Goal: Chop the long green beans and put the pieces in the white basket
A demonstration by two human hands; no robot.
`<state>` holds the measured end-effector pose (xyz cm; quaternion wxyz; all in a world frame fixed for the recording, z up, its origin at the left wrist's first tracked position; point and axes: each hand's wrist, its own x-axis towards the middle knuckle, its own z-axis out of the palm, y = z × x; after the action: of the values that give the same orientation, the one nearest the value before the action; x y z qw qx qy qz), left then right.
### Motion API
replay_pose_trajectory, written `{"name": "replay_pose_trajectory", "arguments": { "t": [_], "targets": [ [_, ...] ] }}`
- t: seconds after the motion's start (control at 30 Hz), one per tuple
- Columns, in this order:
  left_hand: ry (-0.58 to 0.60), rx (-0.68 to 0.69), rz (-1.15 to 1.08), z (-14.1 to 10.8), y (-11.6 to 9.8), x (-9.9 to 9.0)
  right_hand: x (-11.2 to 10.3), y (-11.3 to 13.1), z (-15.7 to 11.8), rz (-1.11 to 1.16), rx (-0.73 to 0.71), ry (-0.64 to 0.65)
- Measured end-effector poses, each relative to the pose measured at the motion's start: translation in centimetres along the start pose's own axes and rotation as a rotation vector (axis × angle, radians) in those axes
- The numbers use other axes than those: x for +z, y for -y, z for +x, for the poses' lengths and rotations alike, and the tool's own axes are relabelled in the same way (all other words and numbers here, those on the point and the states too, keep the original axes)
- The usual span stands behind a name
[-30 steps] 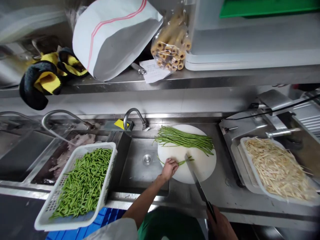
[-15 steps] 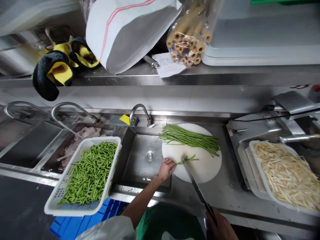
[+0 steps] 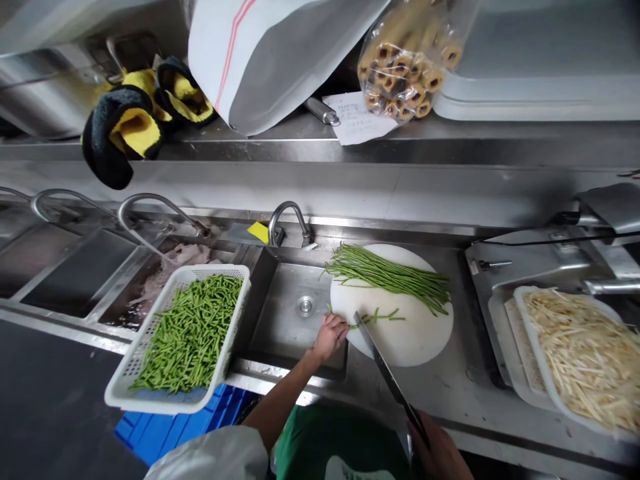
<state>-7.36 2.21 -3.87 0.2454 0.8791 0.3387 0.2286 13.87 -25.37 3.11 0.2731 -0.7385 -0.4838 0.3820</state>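
My left hand (image 3: 331,335) is closed on the ends of a few long green beans (image 3: 353,327) at the left edge of a round white cutting board (image 3: 400,343). In my right hand (image 3: 436,448), low in the view, is the handle of a long knife (image 3: 383,367). The blade slants up and left, its tip on the beans just right of my left fingers. Several short cut pieces (image 3: 384,316) lie to the right of the blade. Behind them, a bundle of long uncut green beans (image 3: 393,275) rests across the back of the board.
A sink (image 3: 285,320) with a faucet (image 3: 290,220) adjoins the board. Further left, a white basket (image 3: 116,393) holds cut beans. At right stand a metal machine (image 3: 483,270) and a tub of bean sprouts (image 3: 583,353). A steel shelf (image 3: 280,150) runs above.
The knife tip has shifted left toward my left hand, and more short bean pieces lie apart on the board. The whole view has swung slightly, so the surroundings sit further right.
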Motion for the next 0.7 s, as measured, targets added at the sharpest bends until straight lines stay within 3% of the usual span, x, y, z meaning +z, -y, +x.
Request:
{"name": "replay_pose_trajectory", "arguments": {
  "t": [0.13, 0.3, 0.4, 0.57, 0.7],
  "targets": [
    [-0.015, -0.069, 0.049, 1.1, -1.4, 1.7, -2.0, -1.7, -0.2, -0.056, 0.072, -0.039],
    [-0.160, -0.180, 0.035, 2.6, -4.2, 4.3, -3.5, -3.3, -1.2, -0.083, 0.100, -0.054],
    [-0.238, -0.217, -0.011, 1.9, -5.0, 3.7, -3.1, -3.3, -2.0, -0.069, 0.078, -0.039],
    [-0.353, -0.313, -0.024, -0.4, -4.4, 1.8, -2.0, -1.6, -2.5, 0.002, 0.045, -0.022],
    [-0.338, -0.298, -0.037, -0.8, -4.1, 2.5, -2.0, -0.8, -1.6, -0.030, 0.021, 0.070]
  ]
}}
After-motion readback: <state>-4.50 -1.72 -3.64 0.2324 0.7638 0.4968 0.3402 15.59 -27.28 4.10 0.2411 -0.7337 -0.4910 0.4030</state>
